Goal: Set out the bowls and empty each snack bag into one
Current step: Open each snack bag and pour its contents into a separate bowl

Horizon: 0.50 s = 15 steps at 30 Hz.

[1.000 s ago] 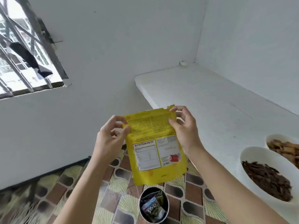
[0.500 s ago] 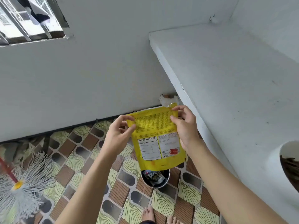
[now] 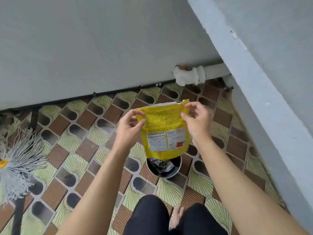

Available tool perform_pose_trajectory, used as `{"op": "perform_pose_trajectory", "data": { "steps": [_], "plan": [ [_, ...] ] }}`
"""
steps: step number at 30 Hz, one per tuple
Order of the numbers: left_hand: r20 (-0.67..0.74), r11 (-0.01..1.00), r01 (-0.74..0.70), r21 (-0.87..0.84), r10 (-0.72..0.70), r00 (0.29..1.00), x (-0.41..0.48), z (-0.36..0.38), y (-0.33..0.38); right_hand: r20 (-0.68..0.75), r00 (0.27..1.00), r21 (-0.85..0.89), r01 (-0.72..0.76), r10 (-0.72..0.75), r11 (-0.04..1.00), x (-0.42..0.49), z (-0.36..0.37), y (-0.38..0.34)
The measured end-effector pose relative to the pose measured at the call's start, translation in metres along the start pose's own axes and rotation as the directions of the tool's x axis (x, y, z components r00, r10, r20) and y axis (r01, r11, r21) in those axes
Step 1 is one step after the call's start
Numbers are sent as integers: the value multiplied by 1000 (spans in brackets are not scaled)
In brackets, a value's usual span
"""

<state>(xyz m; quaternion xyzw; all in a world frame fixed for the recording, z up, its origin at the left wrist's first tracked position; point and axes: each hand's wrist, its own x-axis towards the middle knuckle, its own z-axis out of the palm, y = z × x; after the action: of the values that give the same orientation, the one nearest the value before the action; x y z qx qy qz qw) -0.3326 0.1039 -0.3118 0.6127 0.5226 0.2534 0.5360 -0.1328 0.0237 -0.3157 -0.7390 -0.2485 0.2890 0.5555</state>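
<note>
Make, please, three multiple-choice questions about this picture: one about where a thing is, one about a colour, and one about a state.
1. Where is the small metal bin?
A. On the tiled floor, below the held bag
B. On the white ledge
C. Beside the mop

2. What colour is the snack bag in the hands?
A. Red
B. Yellow
C. Blue

3. How is the snack bag held?
A. Lying flat on the floor
B. Pinched in one hand only
C. Upright, its top corners pinched by both hands

Answers:
1. A: the bin stands on the patterned tiles, partly covered by the bag's lower edge.
2. B: its printed back is yellow, with a white nutrition panel.
3. C: the left hand and right hand each grip a top corner, and the top edge is torn open.
</note>
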Motion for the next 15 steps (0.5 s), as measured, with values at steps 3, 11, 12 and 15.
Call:
{"op": "perform_pose_trajectory", "data": {
  "steps": [3, 11, 12, 15],
  "plan": [
    [14, 999, 50, -16, -50, 999, 22, 22, -71, 14, 999, -41, -34, 35, 999, 12, 19, 76],
    [143, 970, 243, -28, -237, 961, 61, 76, -229, 37, 995, -102, -92, 96, 991, 30, 45, 254],
    [179, 965, 263, -19, -255, 950, 65, 81, -244, 34, 994, -105, -99, 103, 990, 32, 45, 271],
    [258, 944, 329, 23, -324, 910, 71, 92, -279, 58, 986, -158, -144, 155, 977, 33, 42, 310]
  ]
}}
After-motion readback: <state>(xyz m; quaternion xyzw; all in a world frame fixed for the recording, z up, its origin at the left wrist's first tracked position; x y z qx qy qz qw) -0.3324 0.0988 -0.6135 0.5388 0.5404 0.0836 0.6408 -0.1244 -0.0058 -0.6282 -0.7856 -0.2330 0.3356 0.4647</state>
